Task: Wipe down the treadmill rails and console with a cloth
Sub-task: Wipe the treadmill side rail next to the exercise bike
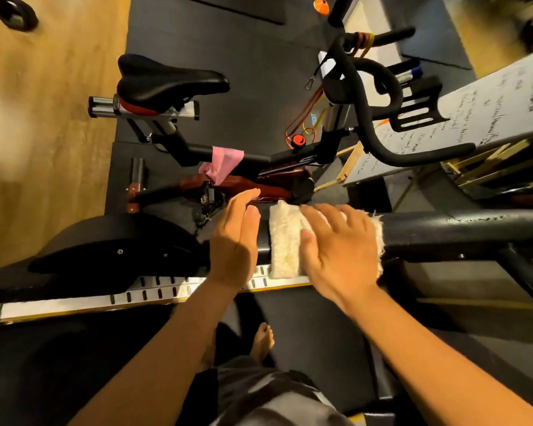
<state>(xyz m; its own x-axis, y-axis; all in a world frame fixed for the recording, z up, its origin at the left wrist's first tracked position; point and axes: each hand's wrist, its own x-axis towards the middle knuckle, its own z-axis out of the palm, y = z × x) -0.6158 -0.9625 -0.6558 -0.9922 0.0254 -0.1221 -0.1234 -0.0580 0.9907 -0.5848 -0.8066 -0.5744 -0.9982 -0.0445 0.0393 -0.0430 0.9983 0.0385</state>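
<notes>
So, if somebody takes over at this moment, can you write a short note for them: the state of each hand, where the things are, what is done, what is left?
Left hand: fingers straight, beside the cloth, holds nothing.
Right hand: flat on the white cloth, pressing it on the black rail.
Cloth: draped over the rail.
Done: cannot tell how much is already clean.
Left: the rest of this rail, the other rail and the console, neither in view.

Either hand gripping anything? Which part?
Nothing gripped: right hand presses flat on the cloth, on its right half, draped over the rail; left hand is open beside it.
</notes>
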